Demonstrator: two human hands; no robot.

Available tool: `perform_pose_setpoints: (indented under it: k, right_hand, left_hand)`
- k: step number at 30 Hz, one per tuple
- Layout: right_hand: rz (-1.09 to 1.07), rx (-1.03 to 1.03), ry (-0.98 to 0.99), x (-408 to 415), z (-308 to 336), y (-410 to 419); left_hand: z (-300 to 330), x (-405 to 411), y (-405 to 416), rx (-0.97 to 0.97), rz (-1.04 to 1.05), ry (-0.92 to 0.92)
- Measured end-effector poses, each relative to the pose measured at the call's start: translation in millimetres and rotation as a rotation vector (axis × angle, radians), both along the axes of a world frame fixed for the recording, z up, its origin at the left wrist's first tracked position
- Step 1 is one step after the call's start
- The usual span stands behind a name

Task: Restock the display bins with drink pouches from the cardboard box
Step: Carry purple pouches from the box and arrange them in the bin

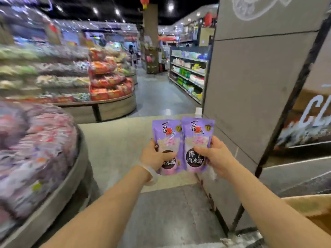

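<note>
I hold two purple drink pouches upright and side by side above the floor, at the middle of the view. My left hand (155, 156) grips the left pouch (166, 138) by its lower part. My right hand (214, 156) grips the right pouch (196, 138), whose white cap shows at the top. The right pouch overlaps the left one slightly. The round display bin (53, 178) at the left is heaped with blurred purple and pink pouches. A corner of the cardboard box (311, 208) shows at the lower right.
A grey pillar (250, 104) stands close on the right, with a dark signboard (308, 122) beside it. Another round display (114, 104) with red packets lies further back on the left. Shelving (188, 74) lines the aisle beyond. A person (133, 54) stands far down the aisle.
</note>
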State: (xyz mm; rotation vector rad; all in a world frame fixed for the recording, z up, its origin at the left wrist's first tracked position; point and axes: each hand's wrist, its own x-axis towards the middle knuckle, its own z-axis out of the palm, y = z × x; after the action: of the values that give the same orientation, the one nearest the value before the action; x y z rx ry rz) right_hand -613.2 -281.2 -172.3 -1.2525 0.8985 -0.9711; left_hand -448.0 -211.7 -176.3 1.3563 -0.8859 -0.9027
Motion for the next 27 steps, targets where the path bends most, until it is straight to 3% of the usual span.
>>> perform_pose_setpoints:
  k: [12, 21, 27]
  right_hand:
    - [0.611, -0.001, -0.085, 404, 10, 263]
    - [1.044, 0.007, -0.031, 613, 6, 468]
    - [1.243, -0.011, -0.033, 720, 5, 583]
  left_hand:
    - [26, 327, 346, 0.004, 0.605, -0.075]
    - [14, 460, 573, 0.02, 1.087, -0.053]
    - [17, 526, 686, 0.053, 1.299, -0.084]
